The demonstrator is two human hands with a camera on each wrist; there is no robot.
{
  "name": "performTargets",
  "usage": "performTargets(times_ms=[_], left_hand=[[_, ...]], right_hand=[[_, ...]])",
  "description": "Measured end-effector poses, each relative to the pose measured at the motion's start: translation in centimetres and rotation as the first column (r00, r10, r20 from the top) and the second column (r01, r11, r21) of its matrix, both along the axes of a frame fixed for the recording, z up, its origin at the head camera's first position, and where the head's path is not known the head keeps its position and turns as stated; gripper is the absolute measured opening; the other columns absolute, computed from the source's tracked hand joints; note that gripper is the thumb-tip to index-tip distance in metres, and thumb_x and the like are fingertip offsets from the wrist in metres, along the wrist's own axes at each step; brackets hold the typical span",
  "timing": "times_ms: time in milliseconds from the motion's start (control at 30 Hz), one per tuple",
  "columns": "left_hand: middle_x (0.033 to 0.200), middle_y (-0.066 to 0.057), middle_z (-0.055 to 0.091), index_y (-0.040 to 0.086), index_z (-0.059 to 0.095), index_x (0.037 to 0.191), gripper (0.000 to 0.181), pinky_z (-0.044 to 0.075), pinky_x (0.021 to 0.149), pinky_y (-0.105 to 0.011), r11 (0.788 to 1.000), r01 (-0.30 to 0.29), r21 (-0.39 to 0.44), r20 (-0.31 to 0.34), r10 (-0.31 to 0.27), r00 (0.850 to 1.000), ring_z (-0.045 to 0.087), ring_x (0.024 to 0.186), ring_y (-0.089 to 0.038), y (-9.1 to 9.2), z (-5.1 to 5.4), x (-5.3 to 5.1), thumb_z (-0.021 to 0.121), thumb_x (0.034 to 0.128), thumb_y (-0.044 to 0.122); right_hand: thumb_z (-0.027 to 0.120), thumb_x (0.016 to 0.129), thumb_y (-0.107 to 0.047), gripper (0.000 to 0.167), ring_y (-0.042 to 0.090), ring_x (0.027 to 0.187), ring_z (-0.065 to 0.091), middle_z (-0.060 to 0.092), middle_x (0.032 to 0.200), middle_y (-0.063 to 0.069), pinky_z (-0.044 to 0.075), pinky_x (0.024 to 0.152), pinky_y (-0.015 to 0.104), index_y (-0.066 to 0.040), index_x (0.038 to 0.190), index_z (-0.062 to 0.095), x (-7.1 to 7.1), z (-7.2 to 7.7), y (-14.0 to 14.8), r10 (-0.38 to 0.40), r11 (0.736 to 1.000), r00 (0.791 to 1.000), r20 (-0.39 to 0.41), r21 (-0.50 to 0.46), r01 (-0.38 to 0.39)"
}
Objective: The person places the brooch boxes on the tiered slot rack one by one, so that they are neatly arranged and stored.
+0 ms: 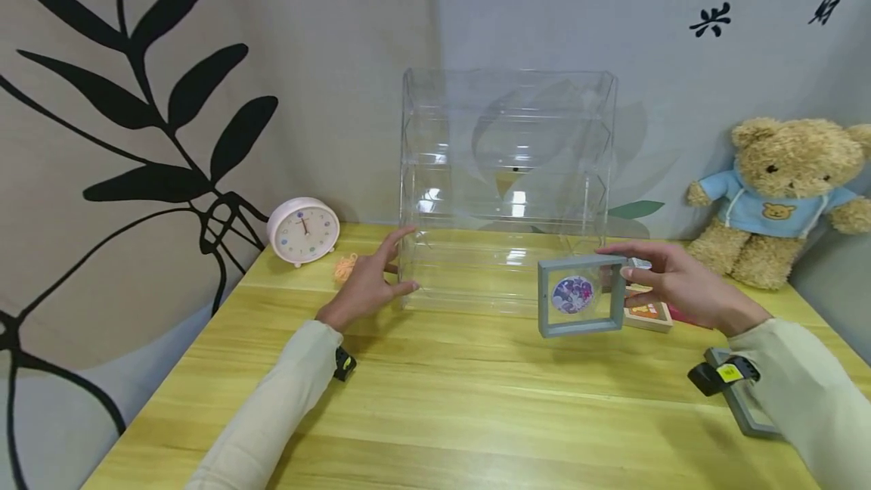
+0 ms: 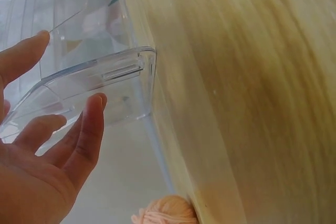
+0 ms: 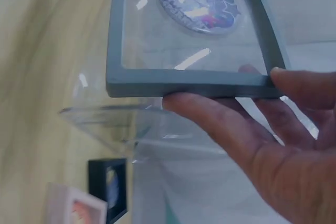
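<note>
A clear plastic display rack [image 1: 503, 225] with several tiers stands at the back of the table. Beside its left wall is my left hand [image 1: 367, 280], fingers spread; in the left wrist view the thumb and fingers lie on either side of the clear side panel [image 2: 121, 65], and contact is unclear. My right hand [image 1: 680, 284] pinches the right edge of a square grey display frame [image 1: 581, 330] between thumb and fingers. Inside its clear film sits a round purple badge [image 3: 202, 3]. The frame is upright in front of the rack's lower right corner, raised off the table.
Behind my right hand lie a small light-coloured frame [image 1: 649, 317] and a dark one [image 3: 109, 187]. Another grey frame [image 1: 738, 399] lies partly under my right forearm. A pink alarm clock [image 1: 304, 231] and orange yarn ball [image 1: 345, 268] are at left, a teddy bear [image 1: 776, 206] at right.
</note>
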State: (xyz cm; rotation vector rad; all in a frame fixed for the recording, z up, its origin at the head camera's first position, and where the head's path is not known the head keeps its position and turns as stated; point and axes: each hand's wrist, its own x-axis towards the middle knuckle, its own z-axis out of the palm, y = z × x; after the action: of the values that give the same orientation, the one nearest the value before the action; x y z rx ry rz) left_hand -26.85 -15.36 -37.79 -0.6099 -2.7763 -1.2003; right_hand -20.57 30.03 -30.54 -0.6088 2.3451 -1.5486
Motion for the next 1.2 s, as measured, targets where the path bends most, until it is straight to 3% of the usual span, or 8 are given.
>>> performTargets(times_ms=[300, 467, 633, 900, 1000, 1200], left_hand=[[0.159, -0.024, 0.036, 0.047, 0.022, 0.155, 0.096, 0.059, 0.088, -0.057, 1.0, -0.003, 0.008, 0.0, 0.003, 1.0, 0.064, 0.119, -0.045, 0.0, -0.1, -0.1, 0.081, 0.0846, 0.02], [0.159, -0.024, 0.037, 0.047, 0.023, 0.155, 0.095, 0.059, 0.088, -0.055, 1.0, -0.006, 0.01, -0.001, 0.006, 1.0, 0.065, 0.119, -0.044, 0.0, -0.2, -0.1, 0.082, 0.0844, 0.02], [0.157, -0.026, 0.039, 0.044, 0.024, 0.156, 0.095, 0.06, 0.086, -0.054, 1.0, -0.003, 0.017, 0.002, 0.003, 1.0, 0.065, 0.118, -0.044, 0.1, -0.2, -0.2, 0.082, 0.084, 0.02], [0.158, -0.025, 0.038, 0.045, 0.023, 0.156, 0.095, 0.06, 0.085, -0.053, 1.0, 0.0, 0.023, 0.011, 0.0, 1.0, 0.064, 0.119, -0.045, 0.0, -0.1, -0.1, 0.081, 0.0844, 0.019], [0.16, -0.023, 0.036, 0.049, 0.022, 0.154, 0.096, 0.06, 0.085, -0.053, 1.0, 0.001, 0.026, 0.019, -0.001, 1.0, 0.064, 0.12, -0.045, 0.0, -0.1, -0.1, 0.081, 0.0847, 0.019], [0.163, -0.018, 0.033, 0.056, 0.021, 0.151, 0.097, 0.061, 0.084, -0.051, 1.0, -0.003, 0.03, 0.021, 0.002, 1.0, 0.064, 0.12, -0.044, -0.1, -0.1, -0.1, 0.081, 0.0845, 0.019]], right_hand=[[0.044, 0.108, -0.019, 0.042, 0.003, 0.11, 0.069, 0.059, 0.134, -0.008, 0.061, 0.088, 0.034, -0.018, 0.15, 0.045, -1.1, 4.3, -2.2, -0.114, 0.988, 0.989, -0.094, 0.096, 0.123], [0.044, 0.108, -0.019, 0.042, 0.005, 0.109, 0.07, 0.064, 0.128, -0.008, 0.061, 0.087, 0.03, -0.022, 0.15, 0.046, -2.2, 6.6, -3.3, -0.182, 0.979, 0.977, -0.108, 0.07, 0.19], [0.042, 0.108, -0.016, 0.043, 0.002, 0.109, 0.069, 0.063, 0.123, -0.012, 0.062, 0.083, 0.029, -0.022, 0.15, 0.046, -3.9, 9.0, -4.4, -0.178, 0.982, 0.97, -0.168, 0.039, 0.187], [0.038, 0.107, -0.008, 0.045, 0.004, 0.104, 0.069, 0.056, 0.119, -0.003, 0.063, 0.075, 0.028, -0.02, 0.149, 0.049, -6.5, 12.7, -6.9, -0.169, 0.984, 0.954, -0.246, 0.02, 0.179], [0.037, 0.107, -0.006, 0.045, 0.006, 0.102, 0.068, 0.056, 0.115, 0.0, 0.063, 0.074, 0.026, -0.019, 0.148, 0.051, -7.5, 14.2, -8.1, -0.192, 0.98, 0.943, -0.272, -0.001, 0.199], [0.035, 0.106, -0.004, 0.047, 0.01, 0.101, 0.064, 0.054, 0.111, -0.003, 0.062, 0.072, 0.023, -0.021, 0.146, 0.053, -9.4, 17.2, -10.9, -0.276, 0.959, 0.896, -0.347, -0.031, 0.283]])
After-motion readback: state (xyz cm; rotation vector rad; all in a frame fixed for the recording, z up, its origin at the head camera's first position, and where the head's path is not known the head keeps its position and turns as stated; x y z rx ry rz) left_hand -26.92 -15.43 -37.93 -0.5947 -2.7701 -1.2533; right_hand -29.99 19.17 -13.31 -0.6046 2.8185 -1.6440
